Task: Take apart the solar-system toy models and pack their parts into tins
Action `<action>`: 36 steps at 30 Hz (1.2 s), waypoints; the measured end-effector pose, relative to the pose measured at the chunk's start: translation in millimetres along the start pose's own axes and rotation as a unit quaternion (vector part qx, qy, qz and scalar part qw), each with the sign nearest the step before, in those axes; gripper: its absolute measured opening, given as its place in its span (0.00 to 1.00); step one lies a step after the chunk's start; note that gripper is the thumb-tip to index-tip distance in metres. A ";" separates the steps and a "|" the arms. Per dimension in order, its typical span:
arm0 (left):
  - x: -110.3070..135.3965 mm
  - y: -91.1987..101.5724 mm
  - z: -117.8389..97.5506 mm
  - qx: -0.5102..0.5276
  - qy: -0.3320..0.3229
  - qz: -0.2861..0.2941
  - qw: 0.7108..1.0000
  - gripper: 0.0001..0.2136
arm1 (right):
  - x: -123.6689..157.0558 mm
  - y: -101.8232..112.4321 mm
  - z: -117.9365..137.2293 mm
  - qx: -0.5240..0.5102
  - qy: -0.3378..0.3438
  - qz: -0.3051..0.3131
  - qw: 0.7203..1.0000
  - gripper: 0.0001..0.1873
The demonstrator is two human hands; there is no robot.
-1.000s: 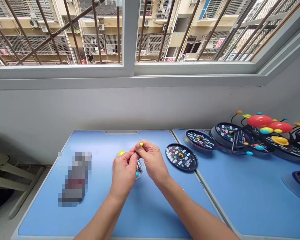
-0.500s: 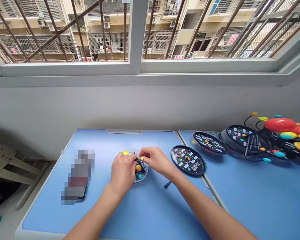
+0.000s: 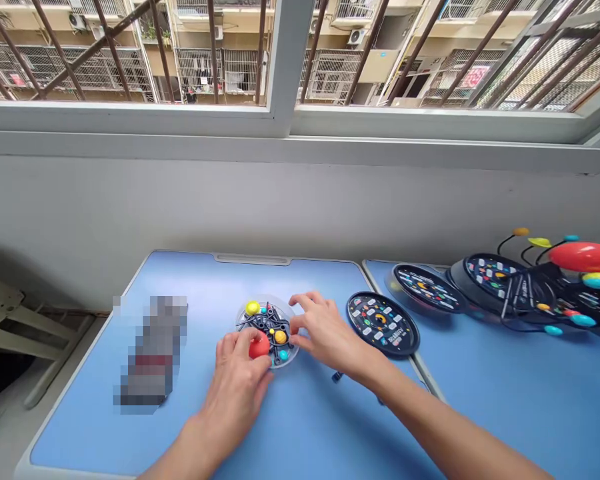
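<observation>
A small solar-system model stands on a clear round base, with black wire arms and yellow, orange and teal balls. My left hand curls around a red ball at the model's near edge, and the fingers hide part of the ball. My right hand lies at the base's right side, fingers spread, with nothing in them. A small dark stem piece lies on the blue desk just below that hand.
Right of the model lie a round black disc printed with coloured labels and a second one. Larger assembled models stand on the adjoining blue desk. A pixelated object lies at left. A wall and barred windows rise behind.
My hands have moved apart and no longer cover the model. The red ball now shows under my left hand, and my right hand has moved right, holding nothing. The view has turned slightly left.
</observation>
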State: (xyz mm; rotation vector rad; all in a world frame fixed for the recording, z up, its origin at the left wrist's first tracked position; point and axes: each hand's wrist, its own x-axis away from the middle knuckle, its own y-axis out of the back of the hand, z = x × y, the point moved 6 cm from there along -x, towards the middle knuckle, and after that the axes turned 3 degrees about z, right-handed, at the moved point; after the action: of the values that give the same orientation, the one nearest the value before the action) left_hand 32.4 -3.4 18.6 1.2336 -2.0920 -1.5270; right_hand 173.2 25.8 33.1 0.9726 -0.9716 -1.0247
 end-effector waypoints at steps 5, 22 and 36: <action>4.1 -2.9 4.5 -0.013 -0.009 -0.028 0.999 0.10 | -9.6 -17.2 3.4 0.035 -0.021 0.035 0.999 0.06; 8.8 0.1 5.1 0.015 -0.009 -0.026 1.000 0.11 | -1.3 -11.3 17.3 0.043 -0.073 0.009 0.996 0.13; 9.6 9.7 5.7 0.101 0.011 -0.070 0.992 0.10 | 28.4 -12.0 -20.4 -0.696 -0.124 -0.045 0.706 0.11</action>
State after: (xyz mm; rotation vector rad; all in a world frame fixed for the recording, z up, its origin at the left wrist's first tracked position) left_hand 18.4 -6.2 22.4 1.4892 -2.2327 -1.3761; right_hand 196.3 -0.6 21.3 -0.4246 -0.1116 -1.5669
